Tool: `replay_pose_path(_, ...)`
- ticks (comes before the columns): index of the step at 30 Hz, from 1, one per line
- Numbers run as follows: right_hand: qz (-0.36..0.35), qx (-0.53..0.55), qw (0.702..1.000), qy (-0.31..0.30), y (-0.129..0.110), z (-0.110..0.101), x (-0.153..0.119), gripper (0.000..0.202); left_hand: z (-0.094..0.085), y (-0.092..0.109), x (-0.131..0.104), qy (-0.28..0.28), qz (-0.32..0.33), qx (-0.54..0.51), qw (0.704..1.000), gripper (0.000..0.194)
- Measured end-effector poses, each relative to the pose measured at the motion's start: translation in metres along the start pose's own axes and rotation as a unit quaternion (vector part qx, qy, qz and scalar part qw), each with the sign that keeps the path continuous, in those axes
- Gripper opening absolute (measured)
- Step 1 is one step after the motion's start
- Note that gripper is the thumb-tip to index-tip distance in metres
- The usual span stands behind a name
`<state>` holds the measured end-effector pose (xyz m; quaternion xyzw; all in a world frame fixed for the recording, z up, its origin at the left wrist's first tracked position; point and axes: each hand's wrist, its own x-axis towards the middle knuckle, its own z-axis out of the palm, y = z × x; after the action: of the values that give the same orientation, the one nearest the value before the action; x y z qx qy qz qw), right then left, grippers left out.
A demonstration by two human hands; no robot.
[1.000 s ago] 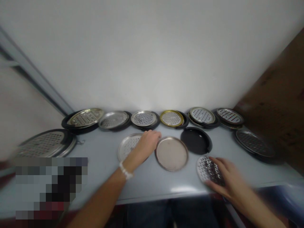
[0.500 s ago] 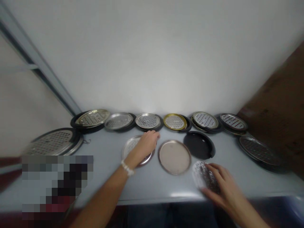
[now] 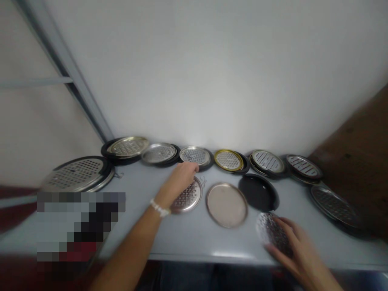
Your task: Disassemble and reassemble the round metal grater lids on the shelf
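Observation:
My left hand (image 3: 184,176) is over the upper part of a perforated metal disc (image 3: 189,197) on the table, its fingers bent together; whether anything is between them is hidden. A thin wire (image 3: 203,182) lies just right of its fingertips. My right hand (image 3: 292,238) grips a round perforated disc (image 3: 274,233) near the front edge, thumb below and fingers above. Between the hands lies a plain round metal plate (image 3: 226,205). A black round dish (image 3: 258,192) rests behind the right hand.
Stacks of grater-like discs in black rims line the wall, among them a yellow-rimmed one (image 3: 228,160). A large perforated disc (image 3: 77,173) is at the left, a dark one (image 3: 335,206) at the right. Brown board (image 3: 360,149) stands on the right.
The view has shifted, so the table items appear further right. My left hand has moved back and left relative to the disc below it, exposing more of it and the wire. My right hand still holds its disc.

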<state>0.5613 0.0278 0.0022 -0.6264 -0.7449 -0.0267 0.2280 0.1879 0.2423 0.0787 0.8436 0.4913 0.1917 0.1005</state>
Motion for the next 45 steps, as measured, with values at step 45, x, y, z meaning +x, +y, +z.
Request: replay_pose_path(45,-0.111,0.127,0.981,-0.091,-0.107,0.031,0.123,0.069,-0.029,-0.053,-0.009,-0.096,-0.149,0.026,0.984,0.015)
